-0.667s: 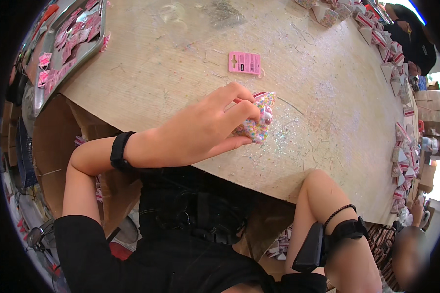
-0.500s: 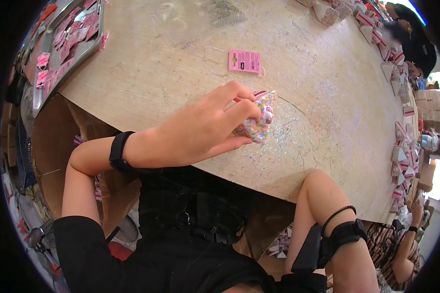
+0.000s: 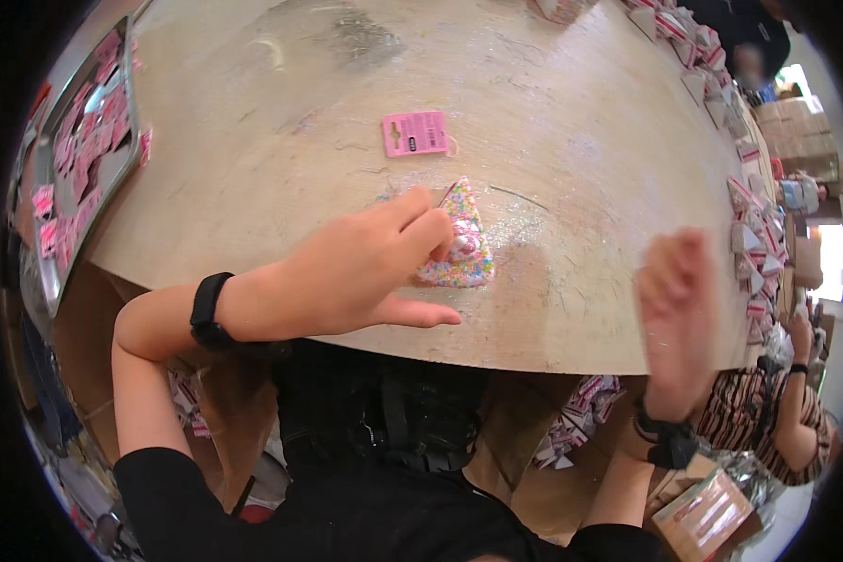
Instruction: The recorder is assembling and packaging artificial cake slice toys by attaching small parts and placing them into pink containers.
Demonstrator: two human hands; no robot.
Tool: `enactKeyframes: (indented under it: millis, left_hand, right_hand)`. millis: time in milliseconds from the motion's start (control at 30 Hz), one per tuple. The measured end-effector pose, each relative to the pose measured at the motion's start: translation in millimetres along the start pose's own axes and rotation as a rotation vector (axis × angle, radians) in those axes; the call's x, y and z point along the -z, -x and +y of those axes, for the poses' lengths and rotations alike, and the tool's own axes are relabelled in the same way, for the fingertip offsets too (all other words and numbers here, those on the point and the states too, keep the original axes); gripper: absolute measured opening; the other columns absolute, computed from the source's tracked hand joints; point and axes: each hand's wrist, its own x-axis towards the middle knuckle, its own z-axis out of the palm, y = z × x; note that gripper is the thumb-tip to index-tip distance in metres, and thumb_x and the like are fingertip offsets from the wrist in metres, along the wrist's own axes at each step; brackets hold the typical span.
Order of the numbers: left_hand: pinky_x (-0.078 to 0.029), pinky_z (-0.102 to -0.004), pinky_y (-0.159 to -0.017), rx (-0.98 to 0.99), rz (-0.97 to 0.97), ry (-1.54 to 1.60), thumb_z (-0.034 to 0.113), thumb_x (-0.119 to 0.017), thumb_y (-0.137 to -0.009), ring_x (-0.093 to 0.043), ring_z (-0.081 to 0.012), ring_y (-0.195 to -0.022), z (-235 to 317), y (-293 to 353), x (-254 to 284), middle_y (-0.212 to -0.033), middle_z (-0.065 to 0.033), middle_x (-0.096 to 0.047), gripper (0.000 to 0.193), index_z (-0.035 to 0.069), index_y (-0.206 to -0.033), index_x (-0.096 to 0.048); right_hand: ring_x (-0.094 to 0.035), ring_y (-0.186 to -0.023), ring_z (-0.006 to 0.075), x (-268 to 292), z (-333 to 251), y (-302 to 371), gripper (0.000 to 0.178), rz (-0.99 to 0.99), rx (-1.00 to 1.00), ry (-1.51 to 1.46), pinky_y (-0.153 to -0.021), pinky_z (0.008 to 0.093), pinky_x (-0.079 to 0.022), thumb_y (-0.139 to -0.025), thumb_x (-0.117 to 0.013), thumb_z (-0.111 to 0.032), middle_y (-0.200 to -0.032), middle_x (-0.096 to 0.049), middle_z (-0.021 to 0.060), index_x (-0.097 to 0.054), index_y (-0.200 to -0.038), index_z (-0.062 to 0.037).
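Observation:
A triangular cake-slice ornament [image 3: 473, 265], covered in pastel sprinkles with a pink-white puff on top, lies on the table with its tip pointing away. My left hand [image 3: 361, 258] is at its left side. The index and middle fingers bend beside the puff, hiding part of the ornament, while the thumb stretches out apart from it. Beyond the ornament lies a pink card tag [image 3: 415, 133] with a hanging hole and a thin loop. To the right, my right hand [image 3: 676, 300] is raised over the table's near edge, its fingers smeared by motion, apart from the ornament.
A metal tray [image 3: 135, 108] of pink cards sits at the left edge. Many similar slices [image 3: 749, 234] line the table's right edge. Below the near edge, cardboard boxes hold more slices [image 3: 581, 421]. A person in a striped top [image 3: 754, 421] is at the right.
My left thumb has come off the ornament, which now lies with its tip away from me. My right hand has risen into view from below the table edge. The whole view has shifted.

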Motion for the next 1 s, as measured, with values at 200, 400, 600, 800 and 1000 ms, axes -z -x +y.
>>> enactKeyframes:
  millis: [200, 400, 600, 800, 1000]
  left_hand:
    - [-0.047, -0.034, -0.064, 0.09, 0.073, -0.044, 0.036, -0.067, -0.086, -0.058, -0.0267, -0.071, -5, -15, 25, -0.083, -0.0089, -0.056, 0.031, 0.007, -0.09, -0.056]
    - [-0.044, -0.0232, -0.064, 0.408, -0.018, 0.302, 0.022, -0.05, -0.098, -0.055, -0.0086, -0.075, -53, -29, 63, -0.082, -0.0008, -0.056, 0.019, 0.004, -0.094, -0.056]
    - [-0.041, -0.0202, -0.062, 0.433, 0.023, 0.472, 0.023, -0.047, -0.1, -0.051, -0.0045, -0.072, -79, -29, 52, -0.079, 0.0017, -0.053, 0.021, 0.004, -0.094, -0.055]
    - [-0.037, -0.0184, -0.056, 0.431, -0.034, 0.371, 0.018, -0.053, -0.098, -0.046, -0.0016, -0.067, -80, -28, 42, -0.076, 0.0043, -0.05, 0.014, 0.004, -0.093, -0.054]
    - [-0.039, -0.0216, -0.061, 0.448, -0.021, 0.371, 0.019, -0.056, -0.094, -0.046, -0.0041, -0.067, -73, -27, 43, -0.075, 0.003, -0.055, 0.018, 0.002, -0.092, -0.057]
  right_hand:
    - [-0.044, -0.068, 0.0069, 32, 39, 6, 0.029, 0.185, -0.068, 0.172, -0.061, 0.0225, -0.038, -0.1, -0.049, -0.017, -0.088, -0.058, 0.0003, -0.057, -0.118, 0.0048]
    - [-0.053, -0.074, 0.0088, 29, 56, 16, 0.031, 0.079, 0.076, 0.872, -0.066, 0.024, -0.045, -0.1, -0.047, -0.011, -0.093, -0.062, 0.0058, -0.056, -0.122, 0.0086]
    - [-0.054, -0.076, 0.0097, 45, 48, 27, 0.033, 0.121, -0.251, 0.178, -0.065, 0.0232, -0.046, -0.099, -0.046, -0.008, -0.094, -0.062, 0.0078, -0.051, -0.124, 0.0127]
    - [-0.052, -0.076, 0.0095, 48, 49, 26, 0.037, 0.109, -0.283, -0.072, -0.064, 0.021, -0.045, -0.099, -0.046, -0.009, -0.094, -0.061, 0.0075, -0.045, -0.129, 0.0134]
    - [-0.052, -0.075, 0.0095, 42, 48, 28, 0.036, 0.078, -0.318, -0.137, -0.06, 0.0204, -0.044, -0.099, -0.046, -0.009, -0.093, -0.061, 0.0077, -0.046, -0.127, 0.0136]
